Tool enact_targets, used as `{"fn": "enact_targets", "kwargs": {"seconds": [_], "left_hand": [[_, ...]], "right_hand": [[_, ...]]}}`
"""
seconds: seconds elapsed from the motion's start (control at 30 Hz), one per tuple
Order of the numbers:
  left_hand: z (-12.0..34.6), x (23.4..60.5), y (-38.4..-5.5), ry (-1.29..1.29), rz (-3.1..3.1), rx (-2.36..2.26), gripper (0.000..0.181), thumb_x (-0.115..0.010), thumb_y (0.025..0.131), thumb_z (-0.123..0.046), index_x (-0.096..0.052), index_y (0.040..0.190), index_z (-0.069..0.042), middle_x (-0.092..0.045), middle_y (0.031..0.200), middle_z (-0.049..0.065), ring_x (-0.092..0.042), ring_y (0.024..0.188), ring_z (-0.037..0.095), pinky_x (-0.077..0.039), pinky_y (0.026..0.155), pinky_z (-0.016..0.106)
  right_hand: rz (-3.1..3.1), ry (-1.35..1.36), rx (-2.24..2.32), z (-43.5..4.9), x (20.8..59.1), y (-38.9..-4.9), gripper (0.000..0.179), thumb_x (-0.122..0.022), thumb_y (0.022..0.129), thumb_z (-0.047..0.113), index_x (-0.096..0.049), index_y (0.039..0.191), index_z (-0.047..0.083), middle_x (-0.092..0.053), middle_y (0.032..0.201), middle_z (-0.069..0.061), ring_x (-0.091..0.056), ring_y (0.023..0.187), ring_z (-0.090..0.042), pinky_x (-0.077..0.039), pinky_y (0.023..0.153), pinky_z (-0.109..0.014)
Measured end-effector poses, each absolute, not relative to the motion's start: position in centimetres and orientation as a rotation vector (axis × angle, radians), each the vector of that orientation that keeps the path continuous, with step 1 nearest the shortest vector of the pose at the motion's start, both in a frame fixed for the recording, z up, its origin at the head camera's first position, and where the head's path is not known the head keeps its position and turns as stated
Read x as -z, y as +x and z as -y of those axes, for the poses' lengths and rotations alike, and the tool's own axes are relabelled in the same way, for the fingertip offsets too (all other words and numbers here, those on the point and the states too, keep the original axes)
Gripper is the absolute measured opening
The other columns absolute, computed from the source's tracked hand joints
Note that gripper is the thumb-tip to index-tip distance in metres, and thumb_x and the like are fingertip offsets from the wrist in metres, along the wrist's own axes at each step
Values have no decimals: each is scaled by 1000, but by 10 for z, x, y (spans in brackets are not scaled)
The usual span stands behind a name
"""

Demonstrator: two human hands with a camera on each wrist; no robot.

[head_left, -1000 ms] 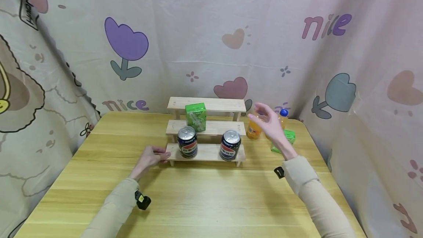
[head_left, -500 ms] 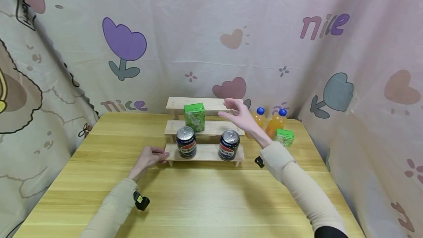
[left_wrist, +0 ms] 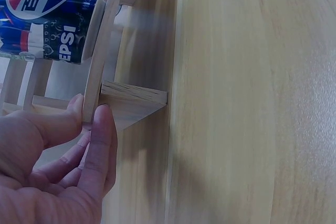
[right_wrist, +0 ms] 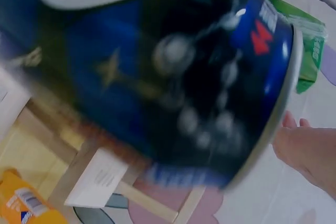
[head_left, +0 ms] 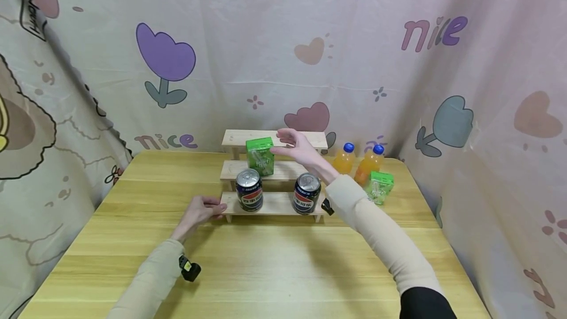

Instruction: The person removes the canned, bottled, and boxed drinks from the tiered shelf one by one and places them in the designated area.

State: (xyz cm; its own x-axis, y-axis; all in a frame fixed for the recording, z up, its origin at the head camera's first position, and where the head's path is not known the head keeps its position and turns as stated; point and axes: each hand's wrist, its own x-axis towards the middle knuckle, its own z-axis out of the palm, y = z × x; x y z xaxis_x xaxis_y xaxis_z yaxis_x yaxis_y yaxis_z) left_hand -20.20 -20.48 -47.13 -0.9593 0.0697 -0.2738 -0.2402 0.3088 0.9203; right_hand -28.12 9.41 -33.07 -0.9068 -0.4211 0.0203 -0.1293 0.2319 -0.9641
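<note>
It's a curtained-in tabletop corner, more little set than room! Printed cloth (head_left: 248,38) fills the top and both sides of the frame, a wood-grain table (head_left: 266,265) runs across the bottom, and just below centre stands a tiered wooden rack (head_left: 278,204) bearing drink cans (head_left: 250,192). Home or studio beyond? Hard to tell.

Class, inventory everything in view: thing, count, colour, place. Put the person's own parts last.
Shelf: one, pale wood, on the table.
Table: one, light wood, beneath the shelf.
Cans: two, dark blue, on the bottom tier.
Cartons: two, green, one on the middle tier, one right of shelf.
Bottles: two, blue-capped orange, right of shelf.
Cloth: number unclear, pale, patterned, behind and beside table.
Wrist devices: two, mostly black, left and right.
Sleeves: two, mostly cream, left and right.
Left hand: one, bare, pinching bottom tier's left end.
Right hand: one, bare, near middle-tier carton, contact unclear.
</note>
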Motion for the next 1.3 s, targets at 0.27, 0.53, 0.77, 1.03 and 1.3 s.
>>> {"fn": "enact_targets", "kwargs": {"seconds": [0.27, 0.53, 0.77, 1.03, 1.3], "left_hand": [[205, 471, -203, -178, -2314, -1697, 40, -68, 95, -6, -56, 122, 20, -76, 94, 16, -70, 72, 9, -66, 78, 30], [203, 471, -203, -201, -2276, -1716, 42, -68, 94, -4, -53, 126, 20, -75, 100, 20, -71, 76, 12, -66, 80, 31], [204, 471, -203, -207, -2277, -1717, 40, -69, 94, -5, -55, 123, 19, -75, 96, 14, -71, 75, 12, -66, 79, 30], [204, 472, -204, -205, -2263, -1734, 41, -68, 94, -4, -54, 124, 20, -76, 94, 11, -72, 75, 12, -66, 80, 30], [204, 470, -203, -195, -2277, -1717, 43, -68, 95, -5, -53, 126, 21, -75, 99, 21, -72, 76, 13, -66, 79, 31]], "right_hand": [[-2166, -481, 1773, -79, 333, -290, 73, -69, 93, 4, -30, 154, 0, -36, 160, -18, -32, 151, -33, -29, 129, -46], [-2094, -431, 1788, -69, 337, -294, 73, -68, 92, -1, -31, 155, 3, -33, 162, -17, -32, 151, -34, -29, 129, -47], [-2054, -425, 1793, -63, 341, -296, 61, -65, 93, -5, -40, 149, 0, -51, 144, -22, -56, 127, -31, -46, 117, -44], [-2097, -393, 1807, -61, 345, -298, 48, -66, 93, -3, -50, 138, -2, -58, 133, -21, -61, 107, -20, -54, 109, -40], [-2173, -385, 1825, -58, 344, -294, 43, -69, 92, -2, -54, 132, -3, -62, 128, -20, -64, 105, -21, -59, 97, -33]]}}
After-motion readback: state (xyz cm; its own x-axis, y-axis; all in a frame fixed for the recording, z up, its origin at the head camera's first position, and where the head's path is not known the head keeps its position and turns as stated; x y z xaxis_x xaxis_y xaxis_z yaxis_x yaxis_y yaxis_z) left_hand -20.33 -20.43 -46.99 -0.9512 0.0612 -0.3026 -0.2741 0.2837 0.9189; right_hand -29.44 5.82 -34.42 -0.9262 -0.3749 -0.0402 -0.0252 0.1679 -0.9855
